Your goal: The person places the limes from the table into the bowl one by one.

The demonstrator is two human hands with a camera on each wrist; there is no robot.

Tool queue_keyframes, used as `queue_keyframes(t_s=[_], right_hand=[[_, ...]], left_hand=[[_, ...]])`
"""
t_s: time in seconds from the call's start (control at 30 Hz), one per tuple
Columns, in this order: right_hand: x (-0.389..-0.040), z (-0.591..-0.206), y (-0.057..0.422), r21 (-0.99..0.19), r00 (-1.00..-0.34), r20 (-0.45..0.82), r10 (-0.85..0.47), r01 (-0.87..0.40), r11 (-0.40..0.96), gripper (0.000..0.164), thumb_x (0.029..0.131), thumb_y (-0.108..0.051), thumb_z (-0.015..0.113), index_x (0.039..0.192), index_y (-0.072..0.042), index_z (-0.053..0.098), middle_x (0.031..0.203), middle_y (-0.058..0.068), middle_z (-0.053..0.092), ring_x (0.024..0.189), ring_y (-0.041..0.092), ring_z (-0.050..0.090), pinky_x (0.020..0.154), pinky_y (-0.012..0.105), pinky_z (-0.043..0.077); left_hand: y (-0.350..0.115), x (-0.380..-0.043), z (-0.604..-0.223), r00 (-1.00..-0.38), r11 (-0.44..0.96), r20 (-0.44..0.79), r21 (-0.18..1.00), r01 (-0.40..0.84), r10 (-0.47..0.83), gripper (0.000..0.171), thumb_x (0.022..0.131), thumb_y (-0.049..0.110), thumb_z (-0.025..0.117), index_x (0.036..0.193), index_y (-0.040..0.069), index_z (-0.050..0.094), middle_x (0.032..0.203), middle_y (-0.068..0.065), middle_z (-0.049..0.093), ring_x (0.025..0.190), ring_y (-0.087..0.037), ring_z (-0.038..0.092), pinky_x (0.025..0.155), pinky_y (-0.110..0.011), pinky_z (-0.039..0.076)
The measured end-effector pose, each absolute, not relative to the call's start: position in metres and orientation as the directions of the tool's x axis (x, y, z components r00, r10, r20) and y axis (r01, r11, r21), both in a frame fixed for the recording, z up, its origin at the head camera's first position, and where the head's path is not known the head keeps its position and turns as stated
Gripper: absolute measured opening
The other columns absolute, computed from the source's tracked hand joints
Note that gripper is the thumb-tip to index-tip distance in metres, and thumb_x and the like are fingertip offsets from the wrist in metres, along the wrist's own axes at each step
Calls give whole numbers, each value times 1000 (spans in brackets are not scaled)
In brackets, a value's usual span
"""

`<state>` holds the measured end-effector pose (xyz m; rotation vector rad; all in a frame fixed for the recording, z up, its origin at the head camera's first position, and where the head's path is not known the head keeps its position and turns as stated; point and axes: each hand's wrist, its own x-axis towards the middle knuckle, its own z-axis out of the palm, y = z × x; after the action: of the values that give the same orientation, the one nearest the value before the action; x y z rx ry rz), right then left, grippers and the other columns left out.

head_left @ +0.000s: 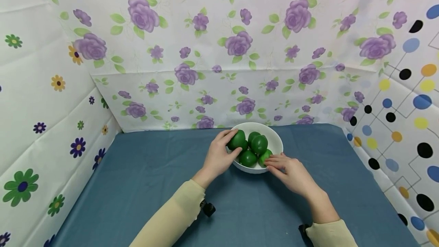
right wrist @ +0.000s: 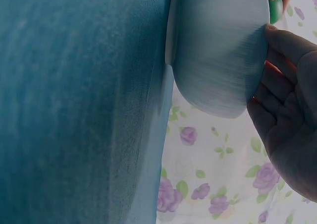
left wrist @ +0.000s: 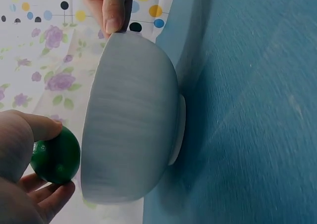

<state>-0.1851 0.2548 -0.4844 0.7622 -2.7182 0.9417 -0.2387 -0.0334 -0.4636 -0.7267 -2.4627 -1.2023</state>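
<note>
A white bowl (head_left: 277, 148) holds several glossy green limes (head_left: 259, 144). At its left side my left hand (head_left: 219, 153) pinches a dark green lime (left wrist: 58, 157) between thumb and fingers, just above the rim. My right hand (head_left: 289, 169) holds the bowl's right rim, the thumb on the edge and the fingers reaching over it. Those fingers lie beside a lighter green lime (head_left: 265, 157) inside. From the right wrist, the bowl's outer wall (right wrist: 220, 55) hides its contents, and part of the right hand (right wrist: 292, 100) is in shadow.
A blue cloth (head_left: 154, 186) covers the table under the bowl. Behind it hangs a white sheet with purple flowers (head_left: 185, 74). Flower-patterned fabric (head_left: 21, 186) stands on the left, and dotted fabric (head_left: 422, 155) on the right. Dark straps (head_left: 207, 208) sit at the wrists.
</note>
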Motion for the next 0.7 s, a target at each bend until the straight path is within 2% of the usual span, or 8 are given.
queue_keyframes(t_s=[0.3, 0.7], right_hand=[[-185, -485, 253, -533, -854, 310, -418, -520, 667, 28, 104, -20, 74, 129, -9, 80, 131, 4, 75, 134, 31, 64, 122, 62, 32], [-184, -485, 255, -531, -857, 304, -416, -515, 673, 30, 105, -22, 74, 131, -10, 79, 134, 6, 74, 135, 31, 63, 122, 63, 32]], left_hand=[[-23, -237, -462, -830, 541, 454, 630, 556, 324, 62, 99, 16, 81, 156, 9, 57, 153, -17, 55, 132, -35, 62, 99, -48, 59], [-17, -240, -466, -857, 583, 397, 629, 514, 327, 62, 101, 18, 79, 158, 11, 56, 156, -15, 53, 135, -34, 60, 101, -45, 58]])
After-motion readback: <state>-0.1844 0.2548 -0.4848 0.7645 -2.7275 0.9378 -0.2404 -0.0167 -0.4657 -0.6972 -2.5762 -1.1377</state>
